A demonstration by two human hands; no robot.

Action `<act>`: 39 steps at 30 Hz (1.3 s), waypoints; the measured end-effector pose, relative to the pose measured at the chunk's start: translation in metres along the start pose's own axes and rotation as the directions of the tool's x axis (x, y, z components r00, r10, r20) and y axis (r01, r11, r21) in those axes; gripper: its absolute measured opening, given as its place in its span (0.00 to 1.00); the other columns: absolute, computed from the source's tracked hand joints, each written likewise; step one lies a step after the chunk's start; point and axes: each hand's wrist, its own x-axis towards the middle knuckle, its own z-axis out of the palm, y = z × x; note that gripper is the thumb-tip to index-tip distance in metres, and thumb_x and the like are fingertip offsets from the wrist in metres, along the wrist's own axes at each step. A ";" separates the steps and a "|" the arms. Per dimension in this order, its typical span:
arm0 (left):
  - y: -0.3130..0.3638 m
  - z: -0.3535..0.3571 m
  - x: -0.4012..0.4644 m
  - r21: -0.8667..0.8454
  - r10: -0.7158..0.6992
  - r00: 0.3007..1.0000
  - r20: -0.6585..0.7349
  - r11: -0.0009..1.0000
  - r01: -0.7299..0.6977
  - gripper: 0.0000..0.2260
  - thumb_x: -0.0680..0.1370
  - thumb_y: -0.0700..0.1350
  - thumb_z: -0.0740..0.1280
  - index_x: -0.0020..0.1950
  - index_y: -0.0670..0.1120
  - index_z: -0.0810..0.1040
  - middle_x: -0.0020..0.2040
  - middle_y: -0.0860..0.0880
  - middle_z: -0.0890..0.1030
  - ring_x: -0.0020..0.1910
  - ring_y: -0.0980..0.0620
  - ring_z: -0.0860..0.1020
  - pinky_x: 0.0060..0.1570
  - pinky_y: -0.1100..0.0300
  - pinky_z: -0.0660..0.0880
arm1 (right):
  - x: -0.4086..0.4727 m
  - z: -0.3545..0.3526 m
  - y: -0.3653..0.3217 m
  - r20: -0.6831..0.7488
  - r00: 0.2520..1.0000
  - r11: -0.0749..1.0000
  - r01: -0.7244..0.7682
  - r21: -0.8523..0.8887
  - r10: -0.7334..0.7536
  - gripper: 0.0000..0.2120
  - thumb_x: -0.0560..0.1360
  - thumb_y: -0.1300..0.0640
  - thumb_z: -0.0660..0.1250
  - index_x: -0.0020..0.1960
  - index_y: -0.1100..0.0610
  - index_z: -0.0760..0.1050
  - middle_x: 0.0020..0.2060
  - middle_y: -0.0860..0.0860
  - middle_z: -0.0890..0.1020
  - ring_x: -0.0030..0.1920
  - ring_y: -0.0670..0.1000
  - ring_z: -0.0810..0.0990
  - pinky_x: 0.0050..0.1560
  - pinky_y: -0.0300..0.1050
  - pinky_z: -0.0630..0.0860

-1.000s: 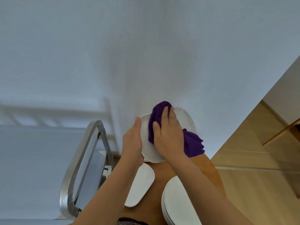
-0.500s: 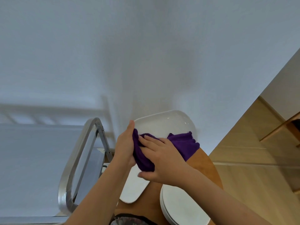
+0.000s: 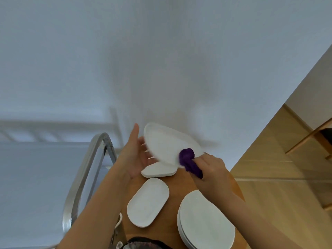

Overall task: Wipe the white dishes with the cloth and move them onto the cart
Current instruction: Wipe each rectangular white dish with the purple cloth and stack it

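above the table's [image 3: 179, 184] far edge, the left hand [image 3: 133, 155] steadied a plate [image 3: 167, 146] on straight fingers while the right hand [image 3: 209, 168] clenched the cloth [image 3: 188, 159], three dishes [image 3: 148, 202] unwiped, none visibly carted.

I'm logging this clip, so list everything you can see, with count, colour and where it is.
held dish: one, white, tilted above the table's far end
oval dishes: two, white, on the table, one partly under the held dish
stacked plates: a stack, white, table's near right
cloth: one, purple, bunched against the held dish
table: one, round, wooden
cart: one, metal handle, left of the table
left hand: supports the held dish
right hand: grips the cloth
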 end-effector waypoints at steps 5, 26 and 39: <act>-0.019 0.010 -0.001 0.304 0.121 0.986 -0.115 0.949 -0.081 0.32 0.68 0.66 0.63 0.68 0.52 0.70 0.66 0.48 0.73 0.62 0.48 0.72 0.61 0.46 0.70 | 0.019 -0.008 -0.019 0.486 0.697 0.173 -0.648 0.741 0.528 0.15 0.66 0.56 0.76 0.51 0.53 0.77 0.42 0.51 0.84 0.44 0.57 0.82 0.40 0.47 0.80; 0.012 0.005 -0.009 0.464 -0.043 0.967 0.250 0.882 -0.081 0.19 0.65 0.30 0.71 0.54 0.39 0.78 0.48 0.40 0.82 0.47 0.42 0.81 0.47 0.50 0.79 | 0.075 -0.033 -0.014 0.166 0.981 0.860 -0.169 0.481 0.100 0.06 0.79 0.47 0.56 0.50 0.47 0.70 0.44 0.44 0.77 0.45 0.45 0.75 0.48 0.45 0.70; 0.030 -0.002 -0.019 0.635 -0.229 0.774 0.590 0.724 -0.270 0.16 0.63 0.30 0.67 0.48 0.42 0.79 0.43 0.47 0.83 0.44 0.49 0.82 0.42 0.59 0.78 | 0.099 -0.022 -0.040 0.752 0.623 0.938 -0.080 0.338 -0.217 0.27 0.64 0.39 0.75 0.57 0.37 0.66 0.46 0.38 0.78 0.44 0.40 0.78 0.42 0.34 0.75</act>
